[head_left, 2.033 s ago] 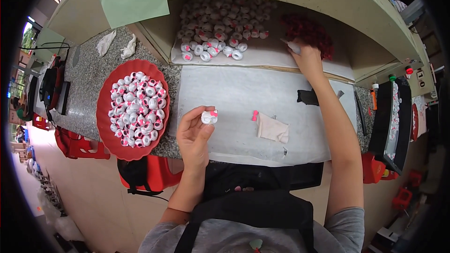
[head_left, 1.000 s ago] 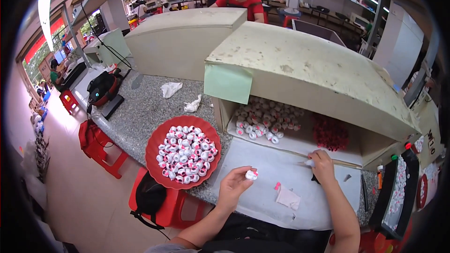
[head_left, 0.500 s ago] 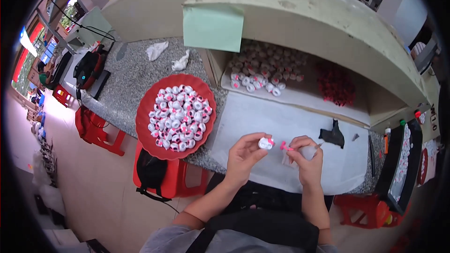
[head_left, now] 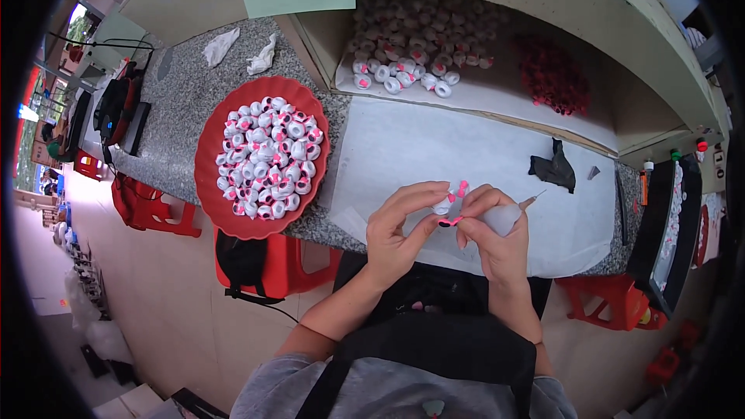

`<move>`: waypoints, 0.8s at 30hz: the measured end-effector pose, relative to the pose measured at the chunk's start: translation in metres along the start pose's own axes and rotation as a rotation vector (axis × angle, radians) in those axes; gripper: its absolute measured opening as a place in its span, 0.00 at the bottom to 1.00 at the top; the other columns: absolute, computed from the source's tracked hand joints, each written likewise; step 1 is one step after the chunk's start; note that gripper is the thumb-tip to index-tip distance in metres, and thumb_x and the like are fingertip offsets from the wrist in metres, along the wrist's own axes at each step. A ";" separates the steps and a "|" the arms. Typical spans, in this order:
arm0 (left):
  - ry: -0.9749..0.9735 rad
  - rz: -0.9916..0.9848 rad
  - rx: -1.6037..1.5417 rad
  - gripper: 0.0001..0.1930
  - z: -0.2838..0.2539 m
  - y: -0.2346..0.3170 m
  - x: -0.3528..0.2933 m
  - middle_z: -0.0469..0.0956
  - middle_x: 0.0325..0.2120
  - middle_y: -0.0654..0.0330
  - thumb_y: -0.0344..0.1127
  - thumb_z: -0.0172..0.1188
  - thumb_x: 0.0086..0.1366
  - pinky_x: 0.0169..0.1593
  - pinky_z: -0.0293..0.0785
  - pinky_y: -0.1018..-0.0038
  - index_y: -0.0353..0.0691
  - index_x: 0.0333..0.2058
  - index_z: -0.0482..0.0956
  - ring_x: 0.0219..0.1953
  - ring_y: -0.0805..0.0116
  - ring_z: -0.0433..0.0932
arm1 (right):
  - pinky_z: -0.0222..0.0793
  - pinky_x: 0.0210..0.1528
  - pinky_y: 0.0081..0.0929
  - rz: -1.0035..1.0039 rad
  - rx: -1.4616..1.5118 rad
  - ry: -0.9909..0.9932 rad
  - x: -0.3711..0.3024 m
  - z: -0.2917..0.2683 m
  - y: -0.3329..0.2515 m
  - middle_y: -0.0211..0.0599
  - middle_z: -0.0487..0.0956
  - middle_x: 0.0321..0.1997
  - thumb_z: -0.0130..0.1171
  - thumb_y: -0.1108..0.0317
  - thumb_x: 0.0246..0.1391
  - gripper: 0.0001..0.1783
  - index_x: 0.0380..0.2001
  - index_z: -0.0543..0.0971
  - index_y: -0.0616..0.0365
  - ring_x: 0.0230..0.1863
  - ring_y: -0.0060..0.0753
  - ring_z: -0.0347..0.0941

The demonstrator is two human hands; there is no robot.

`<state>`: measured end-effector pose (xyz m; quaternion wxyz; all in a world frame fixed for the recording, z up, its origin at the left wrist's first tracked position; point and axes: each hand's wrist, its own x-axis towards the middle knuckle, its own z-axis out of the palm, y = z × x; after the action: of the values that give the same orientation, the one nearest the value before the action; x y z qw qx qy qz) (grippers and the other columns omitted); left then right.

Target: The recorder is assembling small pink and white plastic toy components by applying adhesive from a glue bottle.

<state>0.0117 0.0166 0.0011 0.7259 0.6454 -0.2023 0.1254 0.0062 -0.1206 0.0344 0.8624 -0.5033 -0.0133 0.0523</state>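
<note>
Closest to us, our left hand point(head_left: 397, 226) and right hand point(head_left: 490, 234) meet just over the near edge of the white paper sheet point(head_left: 434, 147) that covers the speckled grey stone counter point(head_left: 182, 105). Our left fingers pinch a small round white piece with pink marks point(head_left: 444, 203), and our right fingertips press a small pink bit point(head_left: 461, 189) against it, so both hands are closed together on the same piece. Our right hand also wraps a pale, pointed tool point(head_left: 508, 217), its tip aimed right. To the left sits a round red plastic plate point(head_left: 213, 159) heaped with similar white-and-pink pieces. A crumpled black scrap point(head_left: 552, 167) lies right of the hands. Farther back, inside the open cream-coloured box point(head_left: 497, 0), we see a pile of white pieces point(head_left: 415, 50) and a heap of dark pink bits point(head_left: 552, 76).
</note>
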 end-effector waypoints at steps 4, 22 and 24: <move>-0.005 -0.023 -0.017 0.15 0.001 0.000 0.000 0.68 0.38 0.48 0.17 0.52 0.47 0.45 0.64 0.72 0.34 0.36 0.68 0.43 0.60 0.67 | 0.61 0.17 0.16 0.019 -0.012 0.034 0.001 0.003 0.002 0.37 0.64 0.26 0.51 0.83 0.35 0.05 0.20 0.68 0.65 0.20 0.23 0.63; 0.042 -0.199 -0.281 0.13 0.001 0.011 0.000 0.68 0.38 0.46 0.24 0.54 0.50 0.44 0.65 0.71 0.32 0.37 0.67 0.40 0.63 0.69 | 0.61 0.17 0.13 -0.150 -0.294 0.061 -0.004 -0.001 0.007 0.34 0.66 0.24 0.55 0.83 0.33 0.12 0.25 0.68 0.63 0.22 0.18 0.63; 0.016 -0.256 -0.396 0.13 0.000 0.012 0.000 0.69 0.37 0.47 0.24 0.54 0.50 0.44 0.66 0.71 0.31 0.37 0.67 0.39 0.64 0.70 | 0.60 0.18 0.12 -0.107 -0.237 -0.051 -0.003 0.003 0.001 0.33 0.68 0.23 0.57 0.82 0.32 0.17 0.32 0.69 0.65 0.21 0.18 0.64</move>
<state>0.0063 0.0178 0.0115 0.8499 0.5097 -0.1339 -0.0046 0.0031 -0.1180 0.0345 0.7977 -0.5989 -0.0683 0.0169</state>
